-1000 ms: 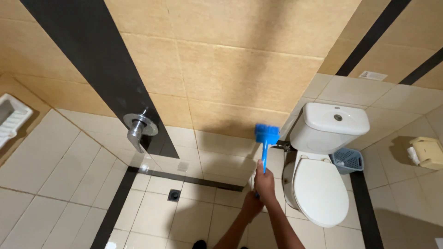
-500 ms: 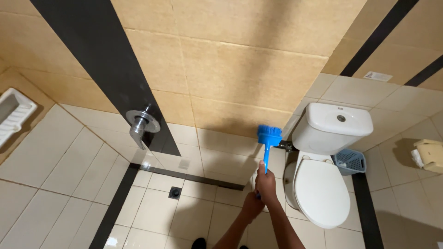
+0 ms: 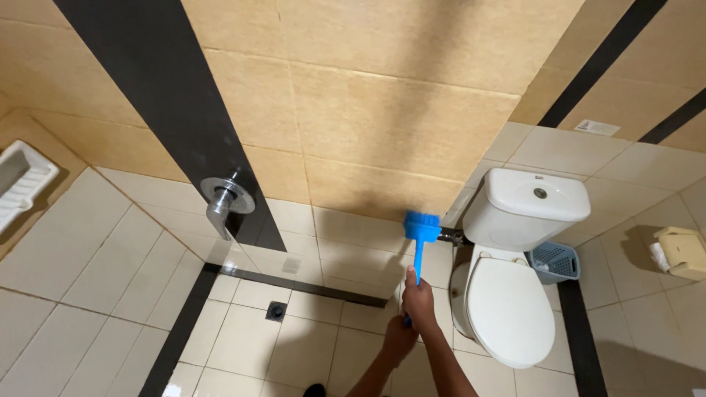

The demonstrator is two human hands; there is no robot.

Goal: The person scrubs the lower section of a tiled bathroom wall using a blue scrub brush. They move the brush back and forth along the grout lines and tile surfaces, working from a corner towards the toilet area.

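Bright blue long-handled brush [image 3: 421,234], square head against pale wall tile, beside toilet [image 3: 515,294]

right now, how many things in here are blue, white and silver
blue: 1, the brush held by both hands, right hand, left hand
white: 2, the toilet and the soap dish
silver: 1, the wall tap
total: 4

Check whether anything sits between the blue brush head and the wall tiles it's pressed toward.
Nothing visible does. The blue brush head meets the white wall tiles left of the toilet; both hands, right hand and left hand, grip its handle.
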